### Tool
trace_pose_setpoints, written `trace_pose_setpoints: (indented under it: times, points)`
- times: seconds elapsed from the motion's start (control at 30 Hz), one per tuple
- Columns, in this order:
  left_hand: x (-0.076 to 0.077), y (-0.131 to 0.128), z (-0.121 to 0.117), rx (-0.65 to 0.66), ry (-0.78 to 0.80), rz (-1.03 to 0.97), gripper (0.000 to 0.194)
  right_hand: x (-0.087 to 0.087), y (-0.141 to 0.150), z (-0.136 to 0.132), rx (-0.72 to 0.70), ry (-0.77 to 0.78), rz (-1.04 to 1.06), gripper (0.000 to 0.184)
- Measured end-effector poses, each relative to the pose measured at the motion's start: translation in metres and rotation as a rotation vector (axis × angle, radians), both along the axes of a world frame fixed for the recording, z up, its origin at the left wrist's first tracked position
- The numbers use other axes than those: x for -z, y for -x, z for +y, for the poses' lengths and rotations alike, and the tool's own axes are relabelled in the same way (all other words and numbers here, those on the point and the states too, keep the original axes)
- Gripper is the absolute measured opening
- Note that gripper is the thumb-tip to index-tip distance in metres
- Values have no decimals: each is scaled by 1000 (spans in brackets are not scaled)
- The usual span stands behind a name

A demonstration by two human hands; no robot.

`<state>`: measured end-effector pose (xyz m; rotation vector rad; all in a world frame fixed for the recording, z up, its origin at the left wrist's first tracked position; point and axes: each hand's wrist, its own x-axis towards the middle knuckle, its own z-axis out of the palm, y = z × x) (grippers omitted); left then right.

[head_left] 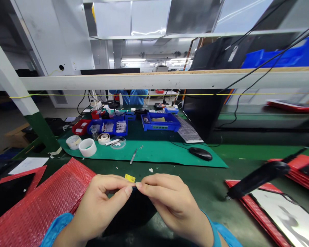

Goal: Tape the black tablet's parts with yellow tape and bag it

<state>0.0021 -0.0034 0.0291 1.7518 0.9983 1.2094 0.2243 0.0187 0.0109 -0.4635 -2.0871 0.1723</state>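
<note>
My left hand [100, 202] and my right hand [173, 202] meet at the middle front, thumbs and forefingers pinched nearly tip to tip. They grip the far edge of a black flat panel [135, 211], whose dark face shows between and below them. Whether a smaller piece is also between the fingertips is hidden. Just beyond the fingertips shows a yellow tag or piece of tape [130, 178]. Both wrists carry blue sleeve cuffs.
Red bubble-wrap bags [48, 195] lie left. Tape rolls [87, 147], tweezers [133, 156] and a mouse [201, 153] rest on the green mat [159, 151]. Blue bins [161, 121] stand behind. A black electric screwdriver [257, 180] hangs right, above panels on red bags. Someone in blue is beyond.
</note>
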Motion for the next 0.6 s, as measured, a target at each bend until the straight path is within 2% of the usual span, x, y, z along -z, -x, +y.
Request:
trace_pose_setpoints:
  times: [0.17,0.4,0.6]
  points:
    - [-1,0,-1,-1,17,12,26,2,-2,1,-13,12,1,34]
    - [7,5,0,-3,51,10,28,0,-4,4,0,18,19,33]
    - [5,4,-2,-8,50,9,27,0,-3,4,0,13,15,34]
